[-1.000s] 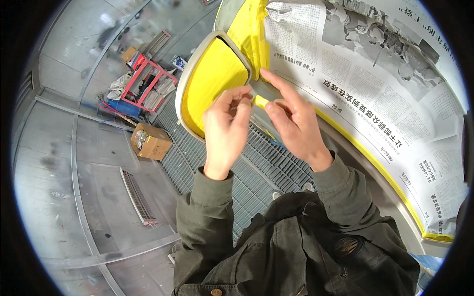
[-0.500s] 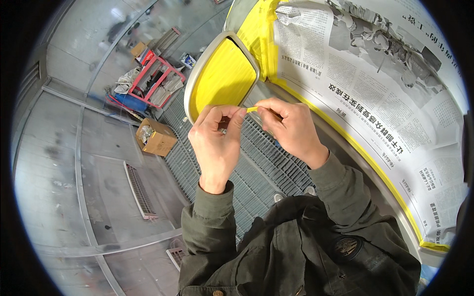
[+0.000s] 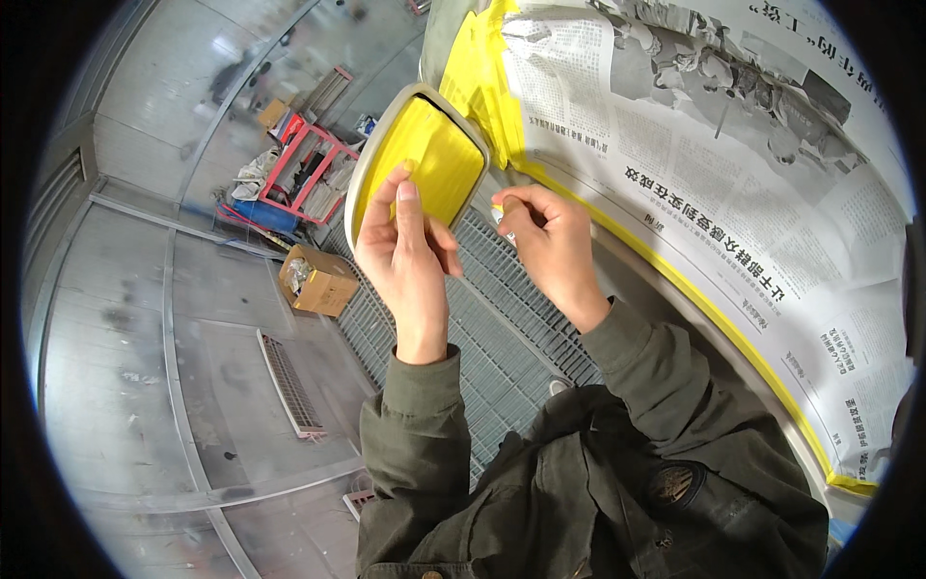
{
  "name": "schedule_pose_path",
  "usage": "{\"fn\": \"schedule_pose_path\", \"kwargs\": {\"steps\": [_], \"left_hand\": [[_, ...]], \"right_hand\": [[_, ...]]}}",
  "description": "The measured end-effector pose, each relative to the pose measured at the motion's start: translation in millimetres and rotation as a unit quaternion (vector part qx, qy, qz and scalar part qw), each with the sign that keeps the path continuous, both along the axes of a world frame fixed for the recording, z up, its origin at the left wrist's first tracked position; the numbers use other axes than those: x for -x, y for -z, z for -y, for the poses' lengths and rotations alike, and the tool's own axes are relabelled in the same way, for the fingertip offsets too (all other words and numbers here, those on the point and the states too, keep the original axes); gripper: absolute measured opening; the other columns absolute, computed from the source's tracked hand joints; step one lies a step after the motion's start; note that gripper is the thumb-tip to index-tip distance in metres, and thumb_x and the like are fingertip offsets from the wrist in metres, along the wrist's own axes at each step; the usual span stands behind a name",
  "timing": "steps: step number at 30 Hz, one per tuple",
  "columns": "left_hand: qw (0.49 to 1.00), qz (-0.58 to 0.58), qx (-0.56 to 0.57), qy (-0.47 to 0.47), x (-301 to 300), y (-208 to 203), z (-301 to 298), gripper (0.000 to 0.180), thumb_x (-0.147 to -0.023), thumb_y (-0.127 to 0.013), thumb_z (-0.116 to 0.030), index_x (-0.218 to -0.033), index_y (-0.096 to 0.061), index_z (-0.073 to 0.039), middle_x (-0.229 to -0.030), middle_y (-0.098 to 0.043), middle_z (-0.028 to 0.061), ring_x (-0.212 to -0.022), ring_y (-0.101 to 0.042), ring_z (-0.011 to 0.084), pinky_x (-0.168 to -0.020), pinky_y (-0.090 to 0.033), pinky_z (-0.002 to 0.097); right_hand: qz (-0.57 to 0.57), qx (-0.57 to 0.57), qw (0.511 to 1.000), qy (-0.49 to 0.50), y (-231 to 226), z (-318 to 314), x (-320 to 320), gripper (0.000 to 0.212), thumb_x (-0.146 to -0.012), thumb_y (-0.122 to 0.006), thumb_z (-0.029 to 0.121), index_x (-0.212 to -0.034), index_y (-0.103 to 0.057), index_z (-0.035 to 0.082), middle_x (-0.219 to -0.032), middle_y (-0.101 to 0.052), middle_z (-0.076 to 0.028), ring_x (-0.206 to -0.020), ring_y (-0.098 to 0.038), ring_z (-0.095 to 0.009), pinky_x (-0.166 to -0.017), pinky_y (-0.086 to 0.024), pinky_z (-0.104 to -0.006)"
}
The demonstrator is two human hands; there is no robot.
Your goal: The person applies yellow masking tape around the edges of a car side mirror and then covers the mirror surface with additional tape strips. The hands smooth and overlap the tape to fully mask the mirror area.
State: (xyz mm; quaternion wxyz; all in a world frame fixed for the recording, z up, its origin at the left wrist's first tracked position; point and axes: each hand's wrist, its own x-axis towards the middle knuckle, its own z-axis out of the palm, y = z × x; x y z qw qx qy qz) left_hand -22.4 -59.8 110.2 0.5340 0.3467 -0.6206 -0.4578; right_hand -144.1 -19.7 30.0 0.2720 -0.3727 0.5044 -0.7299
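Note:
My left hand (image 3: pixel 410 261) is raised in front of a car's side mirror (image 3: pixel 359 183), whose glass face is covered with yellow masking tape (image 3: pixel 439 145). Between its thumb and index fingertip is a small piece of yellow tape (image 3: pixel 408 166); the other fingers are loosely bent. To the right, my right hand (image 3: pixel 558 246) is closed in a pinch. A small whitish item with a yellow bit (image 3: pixel 499 209) pokes out from its fingers; its kind cannot be made out. The hands are apart. Beside them, newspaper (image 3: pixel 694 183) edged with yellow tape covers the car's curved side.
Below the hands runs a metal floor grating (image 3: pixel 482 338). Further left stand an open cardboard box (image 3: pixel 326 285) and a pink-red rack (image 3: pixel 307 169) with cloths and a blue item around it. A slatted grille (image 3: pixel 289 384) lies along the grey panels.
My hands have separated; the short yellow strip no longer spans them. The left has turned and lifted toward the mirror's taped face. The right has shifted slightly left. The view has shifted a little.

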Motion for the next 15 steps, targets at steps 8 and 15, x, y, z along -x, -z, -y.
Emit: {"fn": "schedule_pose_path", "kwargs": {"steps": [8,15], "left_hand": [[0.995,0.027,-0.089,0.034,16.1,-8.7,37.7,0.036,-0.109,-0.054,-0.015,-0.139,-0.052,0.004,-0.059,-0.057,0.0036,-0.04,-0.044,0.0095,-0.038,-0.034,0.0247],[0.994,0.072,-0.077,0.016,18.5,-11.7,40.3,0.041,-0.107,-0.057,-0.013,-0.142,-0.051,0.007,-0.06,-0.058,0.0043,-0.041,-0.044,0.0089,-0.038,-0.033,0.025]], "right_hand": [[0.025,-0.006,0.998,-0.061,-8.6,5.8,-5.1,0.017,-0.1,-0.062,0.004,-0.109,-0.075,-0.003,-0.077,-0.072,-0.004,-0.068,-0.062,-0.006,-0.06,-0.047,-0.0228],[-0.014,0.006,0.999,-0.043,-8.1,13.2,-3.0,0.019,-0.098,-0.064,0.006,-0.108,-0.075,-0.005,-0.072,-0.071,-0.011,-0.064,-0.067,-0.012,-0.06,-0.052,-0.0289]]}}
